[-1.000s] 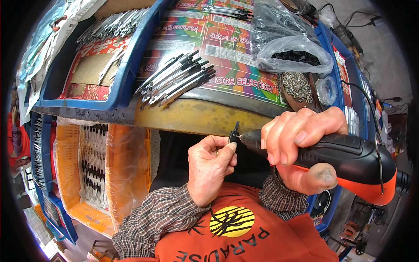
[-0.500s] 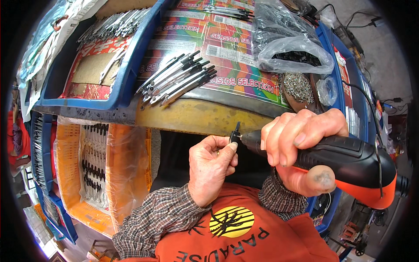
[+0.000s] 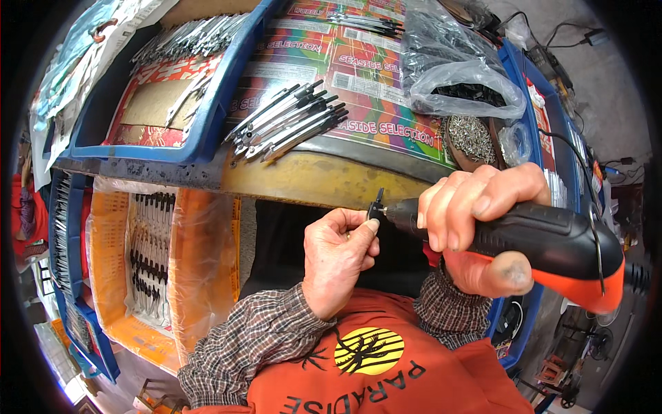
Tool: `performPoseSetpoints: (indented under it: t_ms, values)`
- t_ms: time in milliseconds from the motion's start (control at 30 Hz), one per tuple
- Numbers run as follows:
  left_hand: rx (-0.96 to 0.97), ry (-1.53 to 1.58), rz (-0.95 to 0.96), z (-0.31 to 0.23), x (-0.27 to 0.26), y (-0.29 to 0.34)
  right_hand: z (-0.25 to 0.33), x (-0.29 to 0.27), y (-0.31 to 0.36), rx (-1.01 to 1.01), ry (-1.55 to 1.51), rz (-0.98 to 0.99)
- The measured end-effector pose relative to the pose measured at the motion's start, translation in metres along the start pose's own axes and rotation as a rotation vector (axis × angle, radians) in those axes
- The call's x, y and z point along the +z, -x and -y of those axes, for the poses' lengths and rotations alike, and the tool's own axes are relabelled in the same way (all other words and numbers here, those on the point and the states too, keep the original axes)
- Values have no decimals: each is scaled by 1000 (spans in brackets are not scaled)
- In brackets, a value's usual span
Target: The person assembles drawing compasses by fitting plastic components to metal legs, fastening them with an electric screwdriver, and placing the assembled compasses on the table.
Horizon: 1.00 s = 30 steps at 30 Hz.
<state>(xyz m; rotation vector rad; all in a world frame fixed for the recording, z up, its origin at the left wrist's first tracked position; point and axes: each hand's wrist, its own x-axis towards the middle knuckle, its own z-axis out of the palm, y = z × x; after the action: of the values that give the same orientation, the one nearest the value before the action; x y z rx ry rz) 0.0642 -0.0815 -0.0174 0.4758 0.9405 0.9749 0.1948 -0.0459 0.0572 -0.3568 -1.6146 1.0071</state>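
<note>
Between the thumb and forefinger of my left hand (image 3: 338, 259) a small black plastic piece (image 3: 375, 208) is pinched, one end pointing up. Whatever else those fingers hold is hidden. My right hand (image 3: 483, 210) wraps round a black and orange electric screwdriver (image 3: 552, 241), held level with its nose to the left. The screwdriver's tip meets the black piece, or comes very close to it. Both hands are in front of the worktable's yellow edge (image 3: 296, 181). Beyond them lies a pile of slim silver and black parts (image 3: 286, 124).
A round dish of small screws (image 3: 472, 139) and a clear plastic bag of black pieces (image 3: 455, 58) sit at the right of the table. Far left stands a blue tray (image 3: 201, 131) of slim parts; below it is an orange crate (image 3: 110, 276) with rows of parts. A cord (image 3: 579, 148) hangs at the right.
The view has shifted slightly. The screwdriver's rear end appears a little higher, and its tip stays at the black piece. My left hand keeps the same pinch.
</note>
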Motion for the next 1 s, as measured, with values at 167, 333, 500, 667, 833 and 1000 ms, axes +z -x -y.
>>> performPoseSetpoints:
  t_ms: [167, 333, 500, 667, 833, 1000]
  values:
    - [8, -24, -2, 0, -1, 0, 1, 0, -5, -9, -36, 50]
    - [-16, -33, -9, -1, -1, 1, -1, 1, -4, 4, -23, 43]
    - [-13, -46, -1, -1, -2, 0, -1, 2, -5, 31, -30, 31]
    - [-17, -44, -42, -5, 1, 1, 3, 12, -11, 110, 40, 36]
    - [-61, -60, -37, -7, 0, 0, -1, 14, -11, 106, -6, -15]
    - [-71, -41, -41, -9, 1, 2, 2, 16, -11, 147, 5, -20]
